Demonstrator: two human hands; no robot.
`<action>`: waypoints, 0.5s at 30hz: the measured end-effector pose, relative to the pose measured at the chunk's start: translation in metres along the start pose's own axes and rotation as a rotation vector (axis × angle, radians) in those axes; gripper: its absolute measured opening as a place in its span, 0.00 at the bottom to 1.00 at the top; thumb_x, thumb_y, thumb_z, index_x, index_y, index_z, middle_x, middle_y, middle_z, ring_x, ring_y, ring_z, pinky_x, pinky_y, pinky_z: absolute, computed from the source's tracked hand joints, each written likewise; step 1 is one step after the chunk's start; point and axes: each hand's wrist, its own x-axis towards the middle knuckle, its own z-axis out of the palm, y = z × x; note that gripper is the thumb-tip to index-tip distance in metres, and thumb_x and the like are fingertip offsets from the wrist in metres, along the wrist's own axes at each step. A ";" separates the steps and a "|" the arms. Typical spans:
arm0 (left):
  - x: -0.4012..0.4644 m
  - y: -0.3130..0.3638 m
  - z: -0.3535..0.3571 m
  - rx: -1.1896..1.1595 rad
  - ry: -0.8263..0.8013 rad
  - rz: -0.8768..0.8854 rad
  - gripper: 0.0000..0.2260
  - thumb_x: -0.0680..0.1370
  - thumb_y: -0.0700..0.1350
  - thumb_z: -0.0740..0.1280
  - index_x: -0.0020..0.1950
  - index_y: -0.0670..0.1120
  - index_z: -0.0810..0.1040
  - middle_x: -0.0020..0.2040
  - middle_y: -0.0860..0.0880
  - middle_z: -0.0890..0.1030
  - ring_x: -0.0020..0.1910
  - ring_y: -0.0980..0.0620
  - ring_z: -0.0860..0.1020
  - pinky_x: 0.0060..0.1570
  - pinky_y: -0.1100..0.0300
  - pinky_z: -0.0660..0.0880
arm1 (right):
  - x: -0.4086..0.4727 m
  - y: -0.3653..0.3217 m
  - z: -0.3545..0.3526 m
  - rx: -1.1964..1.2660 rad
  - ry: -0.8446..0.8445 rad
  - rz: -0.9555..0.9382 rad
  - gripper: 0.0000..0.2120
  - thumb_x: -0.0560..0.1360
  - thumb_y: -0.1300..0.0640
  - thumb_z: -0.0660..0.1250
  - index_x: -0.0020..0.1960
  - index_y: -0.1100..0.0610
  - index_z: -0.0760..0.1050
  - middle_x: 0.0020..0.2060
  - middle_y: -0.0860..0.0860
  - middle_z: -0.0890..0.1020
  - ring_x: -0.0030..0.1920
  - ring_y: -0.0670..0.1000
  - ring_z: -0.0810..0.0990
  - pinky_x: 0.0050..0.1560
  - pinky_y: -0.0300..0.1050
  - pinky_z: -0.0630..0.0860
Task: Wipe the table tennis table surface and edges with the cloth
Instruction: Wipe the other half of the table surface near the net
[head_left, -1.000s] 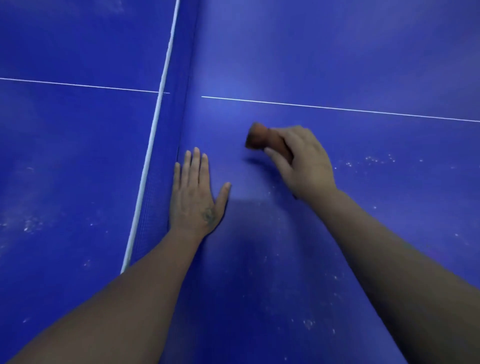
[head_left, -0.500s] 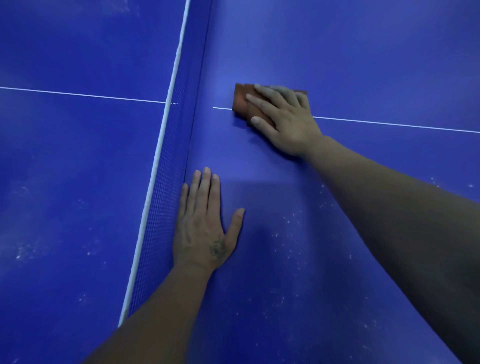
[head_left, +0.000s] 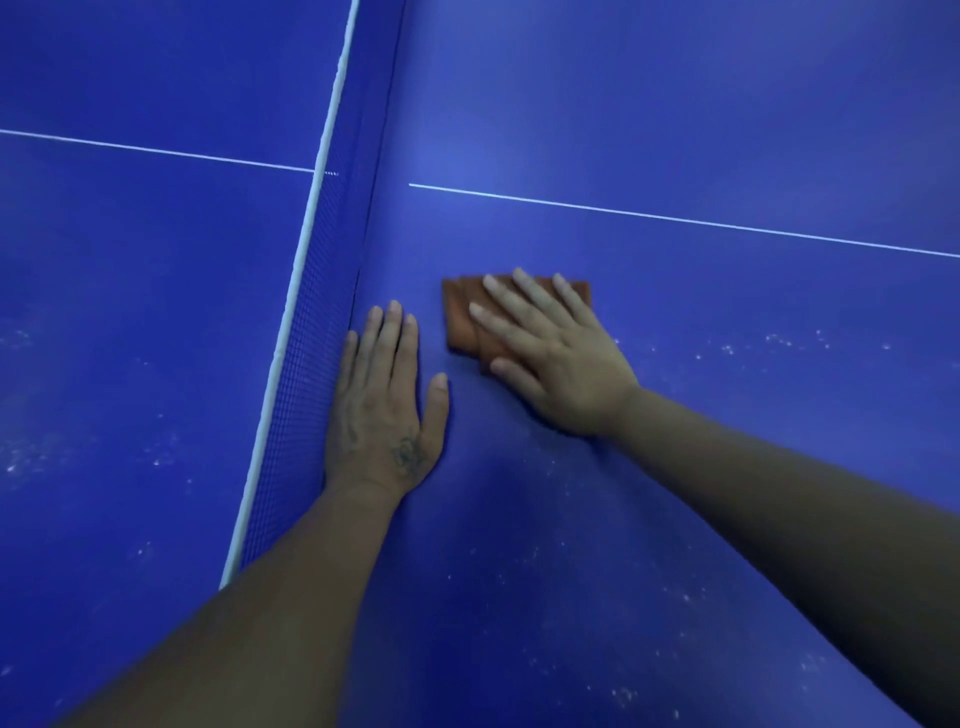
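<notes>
The right hand (head_left: 558, 358) lies flat w/ fingers straight, pressing a folded brown cloth (head_left: 465, 317) onto the blue worktop (head_left: 675, 467), just short of the white centre line (head_left: 675, 221) and near the net (head_left: 311, 332). The left hand (head_left: 382, 410) is released too, palm down, fingers together and straight, bracing on the worktop w/ its little-finger side right up against the net's foot; whether it actually touches the mesh I can't tell. The two hands are close, thumb of the left just beside the cloth's near corner but apart from it. Judging by the layout, this is mid-wipe on the strip next to the net. Pale dust specks show to the right of the cloth, in the foreground and across the far side of the net, so plenty looks left to do, edges incl. Risks from here: the cloth is only pinned by flat fingers, not gripped, so a fast stroke could let a fold slip out or bunch and skip patches. A stroke toward the net could snag the mesh or push dust into the gap at its base. A wipe toward the left hand could bump the thumb or leave an unwiped patch under that palm unless it shifts.
</notes>
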 end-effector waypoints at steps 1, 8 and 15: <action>0.000 0.000 0.000 -0.005 0.005 0.001 0.31 0.87 0.55 0.50 0.85 0.37 0.62 0.87 0.42 0.59 0.87 0.44 0.55 0.85 0.43 0.52 | -0.015 -0.010 0.002 0.011 -0.021 -0.037 0.28 0.87 0.40 0.50 0.84 0.47 0.58 0.84 0.49 0.56 0.85 0.54 0.51 0.82 0.62 0.51; 0.001 -0.001 0.000 -0.024 0.013 -0.002 0.30 0.86 0.51 0.50 0.84 0.37 0.63 0.86 0.42 0.60 0.87 0.44 0.55 0.85 0.43 0.52 | -0.016 0.009 -0.012 -0.005 -0.057 -0.094 0.26 0.88 0.45 0.48 0.84 0.50 0.59 0.84 0.49 0.57 0.84 0.54 0.53 0.82 0.60 0.51; 0.000 0.000 0.002 -0.003 -0.002 -0.019 0.30 0.86 0.52 0.49 0.85 0.39 0.61 0.87 0.44 0.59 0.87 0.46 0.54 0.86 0.44 0.50 | 0.041 0.080 -0.025 0.067 -0.005 0.097 0.25 0.85 0.52 0.57 0.81 0.54 0.65 0.83 0.50 0.60 0.84 0.56 0.55 0.83 0.57 0.49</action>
